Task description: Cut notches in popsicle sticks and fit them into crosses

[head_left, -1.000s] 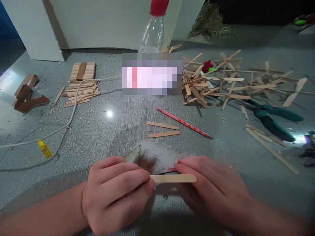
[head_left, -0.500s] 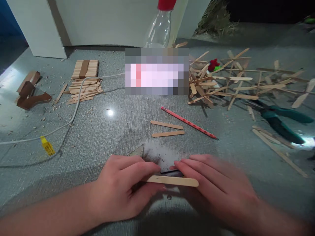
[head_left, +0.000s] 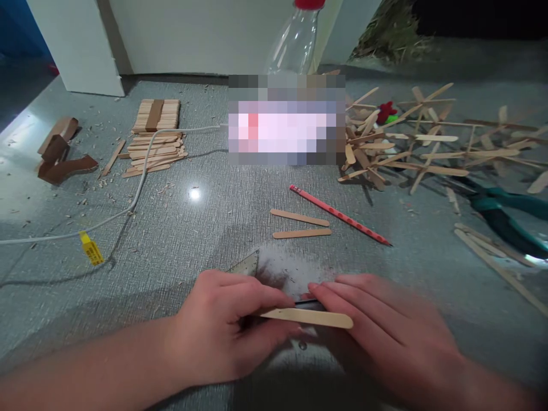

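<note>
My left hand [head_left: 240, 325] is closed around a wooden craft stick [head_left: 317, 318], whose rounded end points right toward my other hand. My right hand [head_left: 377, 325] is closed too, its fingers bent together and slightly blurred. Between the two hands a thin dark edge [head_left: 306, 302] shows; what it belongs to is mostly hidden by the fingers. Pale dust [head_left: 291, 268] lies just beyond the hands. The corner of a clear, marked plate [head_left: 246, 262], like a set square, sticks out behind my left hand. Two craft sticks [head_left: 302, 234] lie farther off.
A red pencil [head_left: 342, 216] lies past the sticks. Stacked craft sticks [head_left: 156, 117], a white cable [head_left: 143, 171] and brown paper strips [head_left: 60, 151] are on the left. To the right are a stick structure [head_left: 411, 137] and green-handled pliers [head_left: 500, 211]. A bottle [head_left: 295, 43] stands behind.
The whole view has shifted, so things sit slightly farther right. My left hand keeps the stick; my right hand stays beside its end, blurred in both frames.
</note>
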The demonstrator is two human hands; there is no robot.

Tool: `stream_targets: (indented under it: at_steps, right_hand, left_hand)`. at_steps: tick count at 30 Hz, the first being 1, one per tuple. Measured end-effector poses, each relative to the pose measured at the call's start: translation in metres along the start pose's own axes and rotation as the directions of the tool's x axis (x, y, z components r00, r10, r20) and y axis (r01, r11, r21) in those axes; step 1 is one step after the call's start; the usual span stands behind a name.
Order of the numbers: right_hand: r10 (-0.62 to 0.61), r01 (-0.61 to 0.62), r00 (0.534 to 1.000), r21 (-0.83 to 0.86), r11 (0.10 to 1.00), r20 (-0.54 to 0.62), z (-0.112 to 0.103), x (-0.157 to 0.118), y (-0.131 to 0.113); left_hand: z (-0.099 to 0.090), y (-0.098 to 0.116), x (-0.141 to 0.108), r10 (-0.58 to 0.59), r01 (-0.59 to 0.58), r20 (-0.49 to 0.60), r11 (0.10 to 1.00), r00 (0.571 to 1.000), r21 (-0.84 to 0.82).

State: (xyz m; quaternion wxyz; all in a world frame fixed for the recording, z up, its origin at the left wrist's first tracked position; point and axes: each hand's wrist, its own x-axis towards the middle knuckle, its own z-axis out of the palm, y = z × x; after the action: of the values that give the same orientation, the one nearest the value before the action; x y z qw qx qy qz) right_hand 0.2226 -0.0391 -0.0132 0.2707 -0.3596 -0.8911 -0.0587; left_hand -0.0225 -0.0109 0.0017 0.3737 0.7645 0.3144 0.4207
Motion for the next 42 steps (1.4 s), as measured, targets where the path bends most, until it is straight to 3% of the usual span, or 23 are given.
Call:
stream_targets:
  at_steps: [9, 22, 37, 42]
  right_hand:
    - [0.009, -0.009, 1.000, 0.010, 1.000, -0.003, 0.002, -0.004, 0.000]
    - [-0.018, 0.018, 1.000, -0.008, 1.000, -0.007, -0.006, 0.004, 0.002]
    - [-0.025, 0.024, 1.000, -0.009, 1.000, -0.014, -0.005, 0.003, 0.001]
    - [-0.022, 0.024, 0.999, -0.074, 0.997, 0.033, -0.004, 0.007, 0.009]
  left_hand:
    - [-0.002, 0.001, -0.002, 0.017, -0.014, -0.040, 0.998, 0.999, 0.058]
    - [-0.002, 0.003, -0.003, -0.103, 0.102, -0.005, 0.990, 0.995, -0.098]
    - [0.000, 0.005, -0.005, 0.013, -0.004, -0.066, 0.992, 0.998, 0.127]
    - [-0.005, 0.008, -0.003, 0.003, 0.006, -0.076, 0.993, 0.997, 0.121]
